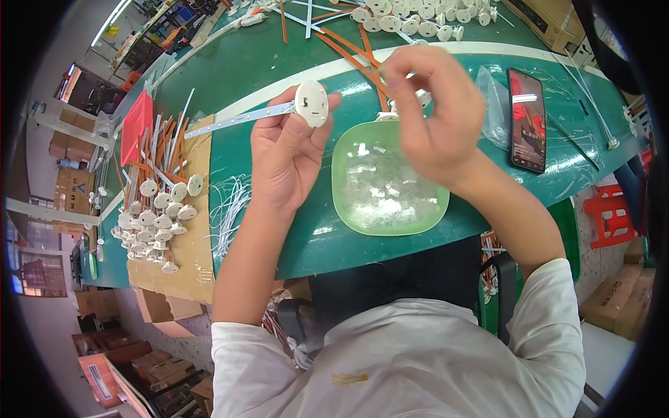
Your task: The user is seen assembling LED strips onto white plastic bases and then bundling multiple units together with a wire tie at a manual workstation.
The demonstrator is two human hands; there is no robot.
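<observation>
My left hand (287, 157) grips a white round plastic cap (311, 104) between thumb and fingers, its slotted face turned up. From the cap, a narrow LED strip (240, 120) runs out to the left. Higher up and to the right, my right hand (439, 115) is curled, with thumb and forefinger brought together and slightly blurred. Whatever its fingertips hold is too small or smeared to make out. Below that hand stands a light green plastic bowl (339, 188) with small clear, shiny pieces (383, 184) in it.
White caps with strips (150, 223) are heaped on cardboard (202, 258) at left, beside a red basket (137, 129). White wires (233, 212) lie near the bowl. More caps (418, 17) and orange strips (348, 52) fill the far side. A phone (527, 122) lies at right.
</observation>
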